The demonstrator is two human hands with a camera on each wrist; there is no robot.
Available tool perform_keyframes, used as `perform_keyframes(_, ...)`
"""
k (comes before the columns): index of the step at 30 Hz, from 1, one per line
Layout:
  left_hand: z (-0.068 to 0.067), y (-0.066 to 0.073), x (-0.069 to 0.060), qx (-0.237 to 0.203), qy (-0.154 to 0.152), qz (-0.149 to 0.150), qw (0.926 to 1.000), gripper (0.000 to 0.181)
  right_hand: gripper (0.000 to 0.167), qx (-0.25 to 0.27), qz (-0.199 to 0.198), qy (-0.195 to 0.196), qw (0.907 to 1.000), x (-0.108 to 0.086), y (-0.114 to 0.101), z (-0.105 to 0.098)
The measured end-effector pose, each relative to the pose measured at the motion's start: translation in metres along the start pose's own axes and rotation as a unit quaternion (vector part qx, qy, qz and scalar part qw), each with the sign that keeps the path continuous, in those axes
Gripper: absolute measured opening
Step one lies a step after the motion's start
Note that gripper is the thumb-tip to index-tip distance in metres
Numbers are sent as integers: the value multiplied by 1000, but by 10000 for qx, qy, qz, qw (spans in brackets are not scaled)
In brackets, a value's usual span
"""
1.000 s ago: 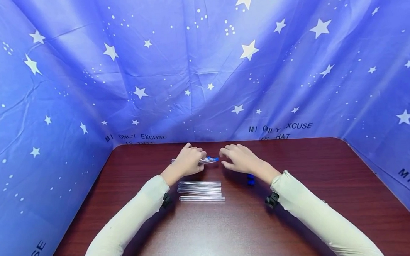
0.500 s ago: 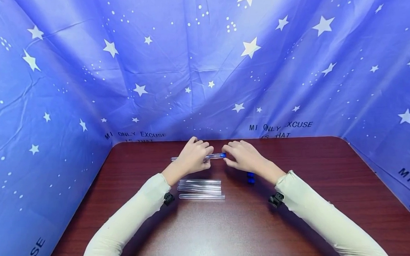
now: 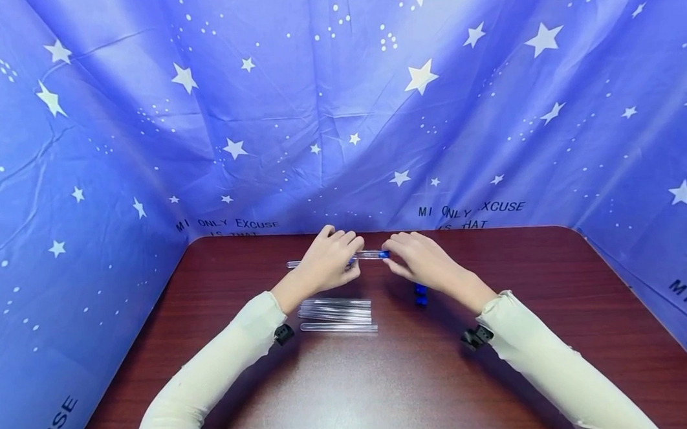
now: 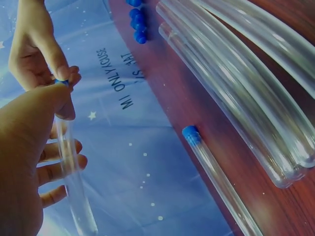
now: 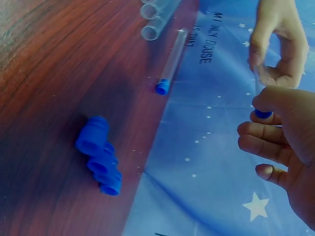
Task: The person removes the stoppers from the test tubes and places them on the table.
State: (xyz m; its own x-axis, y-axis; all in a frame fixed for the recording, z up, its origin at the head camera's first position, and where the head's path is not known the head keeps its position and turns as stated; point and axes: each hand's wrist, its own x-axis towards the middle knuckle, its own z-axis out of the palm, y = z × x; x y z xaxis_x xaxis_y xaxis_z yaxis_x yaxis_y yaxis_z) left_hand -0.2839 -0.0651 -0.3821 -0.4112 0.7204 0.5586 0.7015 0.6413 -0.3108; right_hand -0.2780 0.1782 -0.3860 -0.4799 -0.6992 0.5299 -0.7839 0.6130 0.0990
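My left hand (image 3: pixel 328 260) holds a clear test tube (image 4: pixel 71 167) near its blue-capped end. At that end, the thumb and forefinger of my right hand (image 3: pixel 418 259) pinch the blue cap (image 5: pixel 263 114). The cap is on the tube's mouth, partly covered by fingers in the left wrist view. A second test tube with a blue cap (image 4: pixel 191 132) lies on the table under and beyond my left hand, mostly hidden in the head view. Nearer to me lies a row of clear uncapped tubes (image 3: pixel 335 313).
Several loose blue caps (image 5: pixel 98 152) are clustered on the table below my right hand. The dark red wooden table (image 3: pixel 490 336) ends at a blue star-printed cloth (image 3: pixel 291 113) hanging just behind the hands. A black wrist camera (image 3: pixel 477 337) hangs under the right wrist.
Both hands have moved right and slightly away from me. My right hand has closed on the blue cap, and the held tube has come off the table, leaving the other capped tube lying.
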Motion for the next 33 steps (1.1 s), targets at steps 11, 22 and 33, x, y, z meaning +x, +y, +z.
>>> perform_keyframes(11, -3, 4, 1, 461, 759, 526, 9947, 18, 14, 779, 557, -552, 9939, -3, -4, -27)
perform_keyframes(22, -7, 4, 1, 720, 1512, 1264, 9777, 14, 7, 2209, 1121, -1420, 9584, -5, 1, -36)
perform_keyframes(33, -9, 6, 0, 637, 1618, 1539, 9727, 19, 9, 3250, 1267, -2371, 9067, -3, 8, -45)
